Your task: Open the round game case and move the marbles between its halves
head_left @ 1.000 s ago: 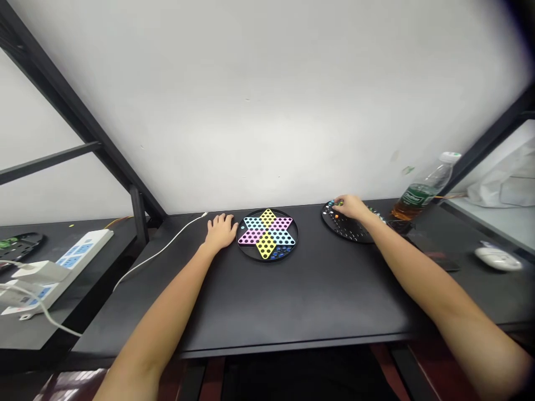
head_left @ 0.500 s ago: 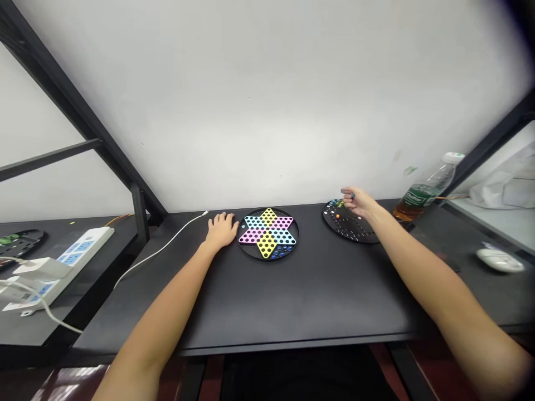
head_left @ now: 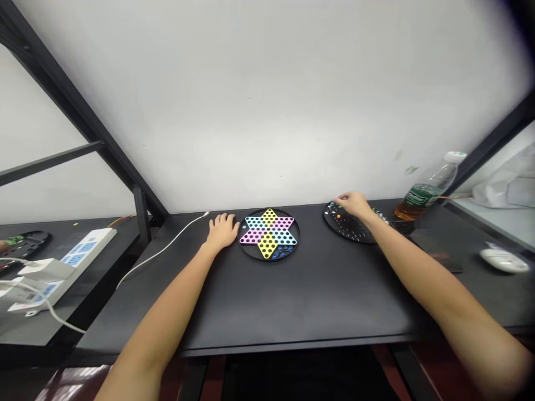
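Observation:
A round Chinese checkers board [head_left: 268,234] with a pink, yellow and pale blue star lies at the far middle of the black table [head_left: 292,295]. My left hand [head_left: 222,229] rests flat on the table, fingers spread, touching the board's left rim. A second round black tray [head_left: 349,224] with several coloured marbles lies to the right. My right hand [head_left: 354,204] is curled over the marbles at its far edge, fingertips down among them; whatever it grips is hidden.
A plastic bottle [head_left: 426,189] of amber drink leans at the back right. A white mouse [head_left: 504,259] lies far right. A white cable [head_left: 163,250] runs along the table's left. On the left-hand bench lie a white power strip [head_left: 83,250] and a charger.
My right hand lifted off the marble tray half a second ago, then came back down onto the marbles at its far edge. My left hand stayed put.

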`<state>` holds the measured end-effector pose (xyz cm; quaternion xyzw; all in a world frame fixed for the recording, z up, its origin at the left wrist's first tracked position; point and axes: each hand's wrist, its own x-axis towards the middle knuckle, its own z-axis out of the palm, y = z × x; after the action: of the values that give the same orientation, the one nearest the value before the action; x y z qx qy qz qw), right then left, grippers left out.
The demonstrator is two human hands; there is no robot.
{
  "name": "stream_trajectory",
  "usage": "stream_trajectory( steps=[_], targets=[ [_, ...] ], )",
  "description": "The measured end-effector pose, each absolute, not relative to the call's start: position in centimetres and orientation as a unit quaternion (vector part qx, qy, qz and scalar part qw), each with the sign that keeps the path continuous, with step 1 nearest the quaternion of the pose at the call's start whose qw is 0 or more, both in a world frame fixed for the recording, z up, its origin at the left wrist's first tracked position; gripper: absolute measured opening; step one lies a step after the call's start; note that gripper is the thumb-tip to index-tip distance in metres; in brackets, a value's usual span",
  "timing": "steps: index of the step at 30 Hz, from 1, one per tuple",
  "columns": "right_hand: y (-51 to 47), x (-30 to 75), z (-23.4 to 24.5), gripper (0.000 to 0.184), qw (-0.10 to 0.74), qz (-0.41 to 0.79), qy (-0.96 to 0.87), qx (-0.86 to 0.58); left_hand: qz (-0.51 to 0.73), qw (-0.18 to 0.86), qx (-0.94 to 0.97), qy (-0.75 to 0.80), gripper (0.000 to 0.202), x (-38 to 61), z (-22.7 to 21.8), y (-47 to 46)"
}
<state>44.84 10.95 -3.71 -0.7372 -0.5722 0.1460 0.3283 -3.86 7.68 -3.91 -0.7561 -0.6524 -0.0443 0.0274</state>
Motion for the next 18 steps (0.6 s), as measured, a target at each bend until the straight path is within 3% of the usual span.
stream_trajectory(
  steps=[4,8,13,18],
  targets=[
    [11.2,44.5,-4.3,0.031,0.179,0.056,-0.634,-0.75,-0.046,0.028,-0.755,-0.653,0.052,-3.9,-3.9,7.7],
    [11.5,44.4,-4.5,0.031,0.132,0.032,-0.639,-0.757,-0.047,0.027,-0.754,-0.654,0.052,-3.8,-3.8,7.6],
    [11.7,44.4,-4.4,0.022,0.194,0.068,-0.635,-0.745,-0.049,0.023,-0.753,-0.656,0.052,-3.8,-3.7,7.5],
    [11.1,45.5,-3.5,0.019,0.349,0.373,-0.51,-0.692,-0.048,0.019,-0.753,-0.656,0.053,-3.8,-3.9,7.7]
  ],
)
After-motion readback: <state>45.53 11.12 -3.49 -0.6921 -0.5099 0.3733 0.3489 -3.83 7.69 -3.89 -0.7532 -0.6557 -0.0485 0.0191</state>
